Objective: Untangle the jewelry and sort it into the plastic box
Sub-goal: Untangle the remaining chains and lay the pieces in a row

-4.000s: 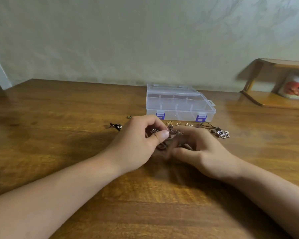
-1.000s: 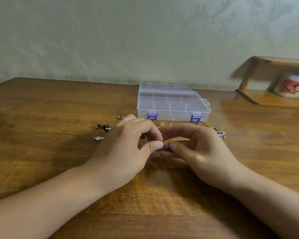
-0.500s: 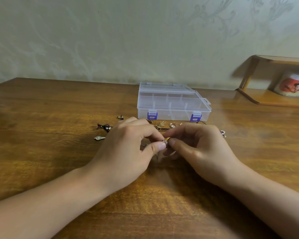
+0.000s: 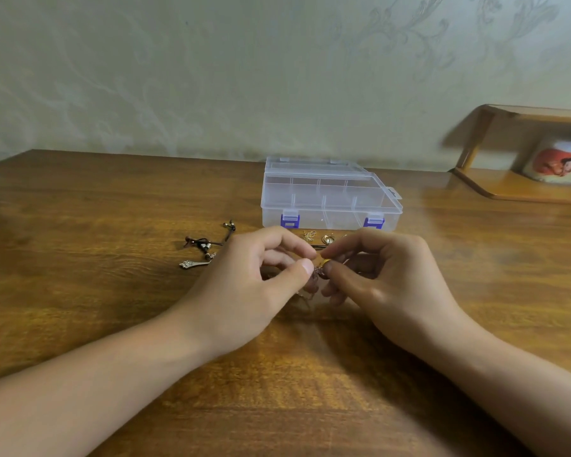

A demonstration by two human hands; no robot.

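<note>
A clear plastic box with purple latches and inner dividers stands closed at the middle of the wooden table. Just in front of it my left hand and my right hand meet, each pinching a small tangle of jewelry between thumb and forefinger, with a gold ring at its top. Thin chain hangs below the pinch. A black cord necklace with a silver pendant lies to the left. Small gold pieces lie by the box front.
At the back right a wooden shelf holds a white mug with a red picture. A pale wall runs along the table's far edge.
Over the last seconds both hands lifted the tangle off the table and drew close together. In the last half second the fingers shifted slightly on it.
</note>
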